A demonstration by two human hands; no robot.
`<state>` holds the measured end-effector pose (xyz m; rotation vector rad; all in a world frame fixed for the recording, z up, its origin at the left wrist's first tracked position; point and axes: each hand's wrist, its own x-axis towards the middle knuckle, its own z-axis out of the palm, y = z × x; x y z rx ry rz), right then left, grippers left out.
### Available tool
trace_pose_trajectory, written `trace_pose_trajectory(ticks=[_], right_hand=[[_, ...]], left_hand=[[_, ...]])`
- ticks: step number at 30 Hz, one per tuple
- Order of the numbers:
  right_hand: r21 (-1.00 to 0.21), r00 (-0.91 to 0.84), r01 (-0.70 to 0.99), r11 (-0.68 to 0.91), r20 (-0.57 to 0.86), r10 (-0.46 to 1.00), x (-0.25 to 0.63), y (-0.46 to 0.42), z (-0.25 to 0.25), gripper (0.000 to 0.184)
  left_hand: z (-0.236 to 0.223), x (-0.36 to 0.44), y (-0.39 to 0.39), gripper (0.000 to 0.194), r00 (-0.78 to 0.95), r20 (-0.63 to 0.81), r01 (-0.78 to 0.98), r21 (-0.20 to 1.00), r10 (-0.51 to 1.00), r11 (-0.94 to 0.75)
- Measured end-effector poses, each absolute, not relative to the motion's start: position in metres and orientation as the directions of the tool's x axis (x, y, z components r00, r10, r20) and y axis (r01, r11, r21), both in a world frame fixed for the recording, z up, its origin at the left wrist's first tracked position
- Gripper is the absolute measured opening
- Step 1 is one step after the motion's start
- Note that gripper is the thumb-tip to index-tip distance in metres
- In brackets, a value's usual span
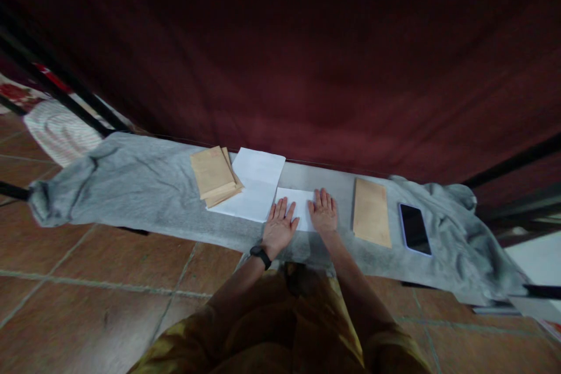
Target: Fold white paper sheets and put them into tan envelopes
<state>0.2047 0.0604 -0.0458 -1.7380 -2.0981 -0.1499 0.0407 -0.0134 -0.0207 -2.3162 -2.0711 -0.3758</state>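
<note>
I see, remotely, left hand (279,229) and right hand (325,214) palm-down, fingers extended, gripping nothing, on opposite sides of the small white paper (303,201) between the surface's (144,187) near and far edges, likely keeping it flat, brown envelopes (213,170) lying apart toward the left end.

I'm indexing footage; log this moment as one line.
left hand: flat on small white sheet | right hand: flat at its right edge | leftward: brown paper pile, larger white sheet | rightward: brown paper piece, phone
</note>
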Motion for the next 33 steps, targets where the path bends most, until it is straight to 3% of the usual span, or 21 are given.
trace_pose_trajectory(ticks=[9,33], right_hand=[[-0.151,-0.107,0.968,0.2,0.473,0.874,0.219,0.039,-0.052,0.059],[-0.128,-0.135,0.968,0.216,0.462,0.877,0.237,-0.025,-0.051,0.059]], left_hand=[[-0.02,0.041,-0.014,0.059,0.091,0.182,0.98,0.157,0.979,-0.12],[-0.018,0.042,-0.015,0.058,0.093,0.188,0.986,0.121,0.978,-0.117]])
